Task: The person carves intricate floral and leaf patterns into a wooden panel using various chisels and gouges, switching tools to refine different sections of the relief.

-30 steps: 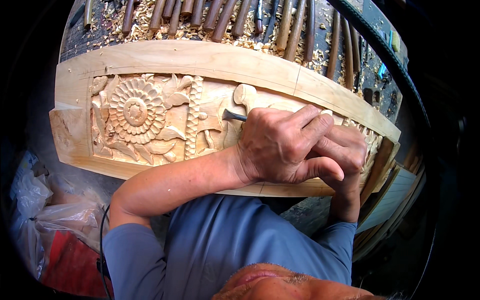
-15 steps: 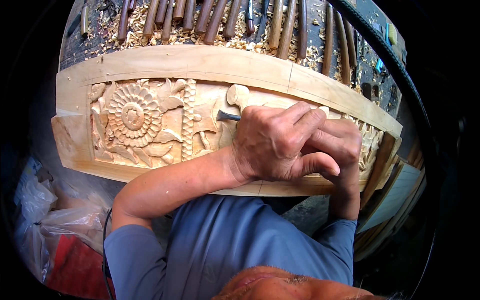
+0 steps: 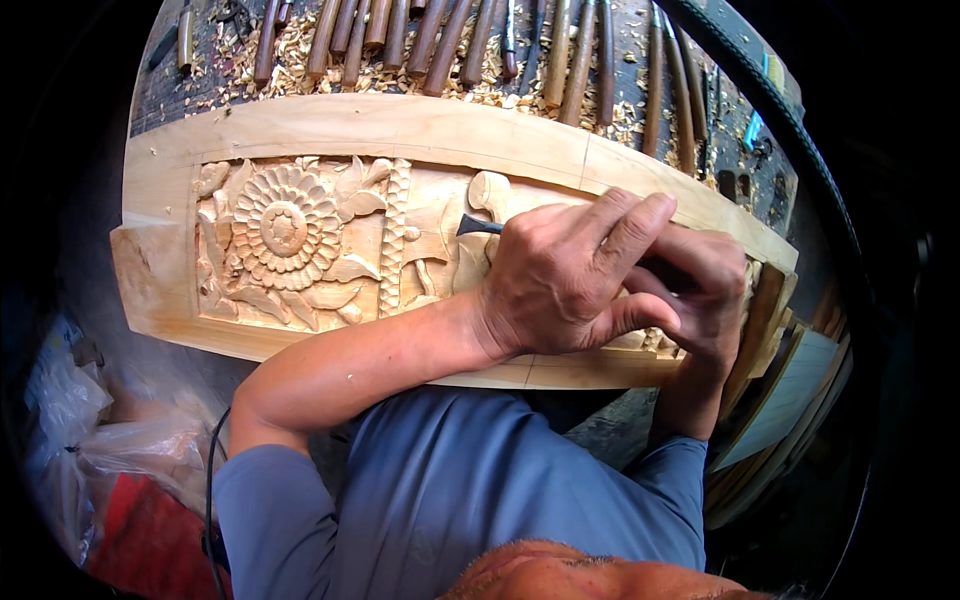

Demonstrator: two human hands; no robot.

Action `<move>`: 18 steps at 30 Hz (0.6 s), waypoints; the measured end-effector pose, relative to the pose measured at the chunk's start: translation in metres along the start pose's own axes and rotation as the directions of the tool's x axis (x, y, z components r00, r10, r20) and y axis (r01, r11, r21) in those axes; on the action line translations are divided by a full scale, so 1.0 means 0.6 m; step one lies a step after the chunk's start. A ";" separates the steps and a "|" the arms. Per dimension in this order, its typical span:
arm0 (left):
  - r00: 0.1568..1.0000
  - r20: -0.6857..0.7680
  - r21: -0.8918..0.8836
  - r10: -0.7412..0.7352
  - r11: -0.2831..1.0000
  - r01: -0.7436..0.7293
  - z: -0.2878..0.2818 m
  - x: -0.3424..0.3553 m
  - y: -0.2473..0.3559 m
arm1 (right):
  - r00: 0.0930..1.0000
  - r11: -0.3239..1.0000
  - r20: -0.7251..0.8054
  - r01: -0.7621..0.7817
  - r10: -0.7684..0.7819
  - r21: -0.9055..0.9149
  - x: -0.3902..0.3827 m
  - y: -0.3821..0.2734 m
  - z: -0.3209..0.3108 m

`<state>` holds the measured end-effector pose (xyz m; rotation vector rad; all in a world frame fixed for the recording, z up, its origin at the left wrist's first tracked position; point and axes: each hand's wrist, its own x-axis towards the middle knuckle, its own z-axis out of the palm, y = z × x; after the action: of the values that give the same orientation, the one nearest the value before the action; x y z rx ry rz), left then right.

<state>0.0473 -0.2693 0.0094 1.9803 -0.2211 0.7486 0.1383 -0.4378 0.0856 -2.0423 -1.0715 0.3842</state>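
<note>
- Chisel [image 3: 478, 227] is in our left hand [image 3: 570, 275], which is wrapped snugly over it; only the dark, flared blade shows, poking out at 9 o'clock, and we cannot tell whether its edge bites into the wood.
- Our right hand [image 3: 708, 280] sits just beside the left, at 3 o'clock, with its fingers bent; we cannot tell whether it grips the tool, as the left hand hides the handle.
- Beneath both hands lies the carved board [image 3: 400, 115], a long pale piece with a plain raised border, between us and the counter [image 3: 155, 118].
- Rounded flower [image 3: 283, 230] relief, ringed with leaves, lies at 9 o'clock from our hands, and a ridged strip [image 3: 395, 240] runs between it and the blade.
- Smooth knob-shaped relief [image 3: 488, 188] stands at 12 o'clock from the blade, just beside it.
- Wooden tool handles [image 3: 450, 48] line up at 12 o'clock on the counter, among scattered wood chips [image 3: 295, 50].
- Clear plastic bag [image 3: 150, 440] rests at 8 o'clock, well apart from our hands.
- Black cable [image 3: 775, 105] crosses at 2 o'clock.
</note>
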 end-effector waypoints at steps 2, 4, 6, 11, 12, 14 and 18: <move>0.999 -0.035 -0.023 0.024 0.999 -0.025 -0.010 0.009 0.003 | 0.988 0.955 -0.081 -0.108 0.135 0.278 -0.010 -0.026 -0.014; 0.997 -0.063 -0.079 0.047 0.996 -0.051 -0.020 0.024 0.014 | 0.963 0.837 -0.212 -0.026 0.168 0.546 -0.020 -0.036 -0.018; 0.997 -0.064 -0.174 0.042 0.983 -0.053 -0.028 0.036 0.026 | 0.916 0.873 -0.376 0.065 0.141 0.484 -0.004 -0.053 -0.009; 0.918 0.128 -0.363 -0.376 0.843 0.396 -0.075 0.057 0.049 | 0.737 0.881 -0.643 0.142 0.209 0.450 0.104 -0.031 0.028; 0.955 0.112 -0.323 -0.276 0.898 0.297 -0.088 0.054 0.021 | 0.796 0.744 -0.504 0.104 0.336 0.660 0.139 -0.060 0.035; 0.965 0.119 -0.249 -0.234 0.934 0.257 -0.119 0.053 -0.020 | 0.865 0.486 -0.267 0.032 0.424 0.874 0.192 -0.093 0.052; 0.936 0.240 -0.320 -0.259 0.889 0.328 -0.190 0.057 -0.063 | 0.892 0.405 -0.227 0.054 0.391 0.913 0.248 -0.080 0.111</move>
<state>0.0442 -0.1483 0.0407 1.6840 -0.1505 0.2942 0.1625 -0.2695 0.0920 -1.1047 -0.2061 0.4725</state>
